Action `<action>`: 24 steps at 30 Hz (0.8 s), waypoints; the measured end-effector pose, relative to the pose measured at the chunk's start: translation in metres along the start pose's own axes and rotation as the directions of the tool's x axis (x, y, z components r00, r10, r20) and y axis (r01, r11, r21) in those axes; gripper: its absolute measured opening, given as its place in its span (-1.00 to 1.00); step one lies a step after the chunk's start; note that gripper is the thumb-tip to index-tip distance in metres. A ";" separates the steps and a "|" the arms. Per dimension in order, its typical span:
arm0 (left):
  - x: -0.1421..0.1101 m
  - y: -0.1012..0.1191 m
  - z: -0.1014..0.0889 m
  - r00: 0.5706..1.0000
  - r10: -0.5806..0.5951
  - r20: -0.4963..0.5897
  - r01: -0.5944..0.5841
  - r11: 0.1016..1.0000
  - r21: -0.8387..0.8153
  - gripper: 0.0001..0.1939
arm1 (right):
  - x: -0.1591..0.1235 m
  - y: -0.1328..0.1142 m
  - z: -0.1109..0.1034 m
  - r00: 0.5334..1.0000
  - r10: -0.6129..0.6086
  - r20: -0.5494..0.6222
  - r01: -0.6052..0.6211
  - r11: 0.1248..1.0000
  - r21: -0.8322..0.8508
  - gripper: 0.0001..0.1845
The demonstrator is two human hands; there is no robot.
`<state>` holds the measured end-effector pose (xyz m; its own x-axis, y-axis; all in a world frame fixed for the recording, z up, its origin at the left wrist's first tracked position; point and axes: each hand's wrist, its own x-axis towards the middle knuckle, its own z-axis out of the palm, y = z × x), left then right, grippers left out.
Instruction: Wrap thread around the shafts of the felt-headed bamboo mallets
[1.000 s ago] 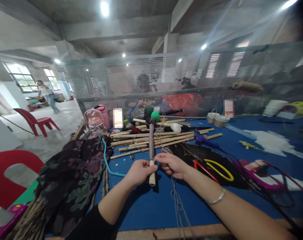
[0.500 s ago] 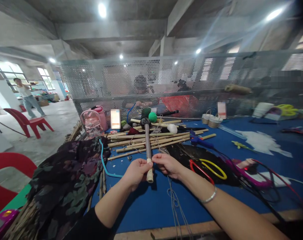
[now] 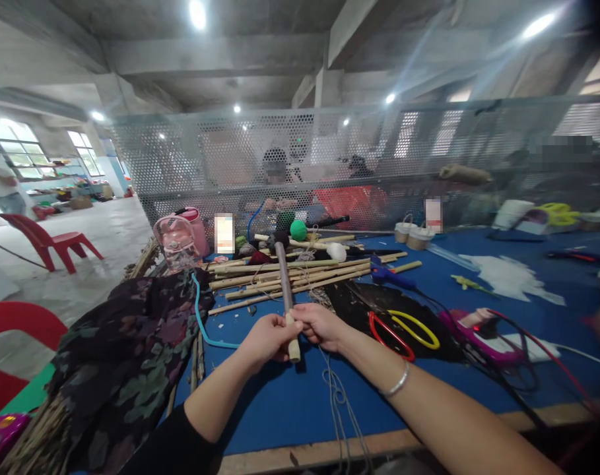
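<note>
A pale wooden stick points away from me, its far length covered in smooth grey wrapping. Its far end reaches a dark ball; whether they are joined I cannot tell. My left hand is closed round the bare near end, thumb on top. At the edge of the grey wrapping, my right hand pinches with closed fingertips against the stick. Thin grey cord trails from under that hand in loops over the blue table and past its front edge. What lies between the right fingertips is mostly hidden.
Bare sticks lie across the table beyond my hands. Scissors with red and yellow handles rest on black cloth at right, near a blue glue gun. Patterned dark fabric covers the left side. A perforated metal screen stands behind.
My right fingertips have come in from just beside the stick to touch it. The stick's far end has swung slightly left. The whole view has shifted a little.
</note>
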<state>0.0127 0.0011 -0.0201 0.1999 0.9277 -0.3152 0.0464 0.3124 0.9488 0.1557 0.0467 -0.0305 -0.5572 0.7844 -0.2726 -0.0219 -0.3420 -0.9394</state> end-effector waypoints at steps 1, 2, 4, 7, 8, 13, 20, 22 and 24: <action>0.000 0.000 0.001 1.000 0.020 -0.024 -0.020 1.000 0.013 -0.50 | 0.000 0.000 0.001 1.000 -0.004 -0.013 0.004 1.000 -0.007 -0.69; -0.001 0.001 0.001 0.999 0.041 -0.032 -0.041 0.999 0.003 -0.50 | 0.000 0.000 0.001 1.000 0.001 -0.019 -0.001 1.000 -0.005 -0.69; -0.003 0.003 0.002 0.997 0.073 -0.002 -0.073 0.995 -0.066 -0.52 | -0.002 -0.003 -0.001 1.000 0.029 0.000 -0.029 0.999 0.028 -0.69; -0.007 0.007 0.001 0.985 0.072 0.159 -0.040 0.980 -0.197 -0.59 | -0.006 -0.007 -0.008 0.995 0.042 0.089 -0.049 0.995 0.088 -0.68; -0.008 0.008 0.001 0.975 0.060 0.212 -0.011 0.975 -0.223 -0.61 | -0.006 -0.008 -0.010 0.993 0.035 0.110 -0.045 0.995 0.092 -0.68; -0.006 0.003 -0.001 0.989 -0.011 0.150 0.028 0.994 -0.108 -0.61 | -0.004 -0.003 -0.007 0.999 -0.019 0.028 0.019 1.000 -0.003 -0.64; -0.004 0.003 0.001 0.988 0.017 0.150 0.008 0.987 -0.163 -0.64 | -0.001 -0.004 -0.007 0.996 0.043 0.074 -0.043 0.999 -0.001 -0.67; -0.006 0.005 0.001 0.973 -0.003 0.230 0.057 0.972 -0.227 -0.65 | -0.002 -0.006 -0.007 0.994 0.045 0.096 -0.047 0.999 0.016 -0.66; -0.006 0.005 0.001 0.969 -0.043 0.242 0.093 0.976 -0.198 -0.64 | -0.003 -0.005 -0.005 0.998 0.029 0.058 -0.029 1.000 -0.007 -0.65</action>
<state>0.0122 -0.0030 -0.0133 0.4287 0.8364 -0.3414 -0.1301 0.4311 0.8929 0.1619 0.0487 -0.0258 -0.6049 0.7425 -0.2876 0.0002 -0.3610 -0.9326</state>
